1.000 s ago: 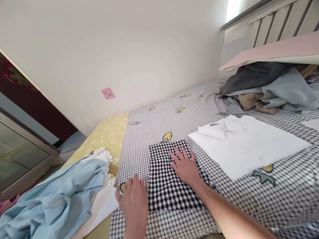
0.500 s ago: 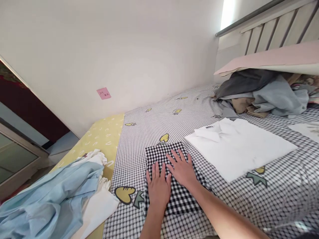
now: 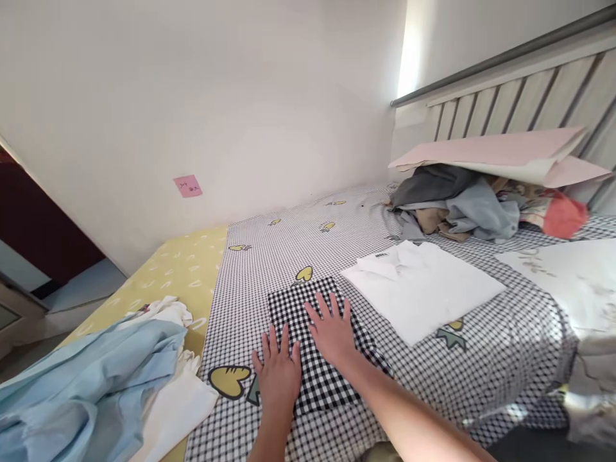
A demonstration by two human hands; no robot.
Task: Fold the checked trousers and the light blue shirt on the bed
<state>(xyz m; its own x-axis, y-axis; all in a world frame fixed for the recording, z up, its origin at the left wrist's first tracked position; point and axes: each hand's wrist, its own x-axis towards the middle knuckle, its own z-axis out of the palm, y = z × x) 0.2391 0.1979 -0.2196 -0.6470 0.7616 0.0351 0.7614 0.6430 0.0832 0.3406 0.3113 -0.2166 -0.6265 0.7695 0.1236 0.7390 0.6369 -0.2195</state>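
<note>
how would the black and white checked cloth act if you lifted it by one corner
The checked cloth would likely droop, since its slightly wavy check lines suggest soft fabric. It is probably light, as it lies flat on the bedsheet. It also looks folded, so layers might fall open.

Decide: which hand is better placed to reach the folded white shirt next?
Likely the right hand: spread on the folded gingham cloth, it's nearer the white collared shirt than the left hand.
</note>
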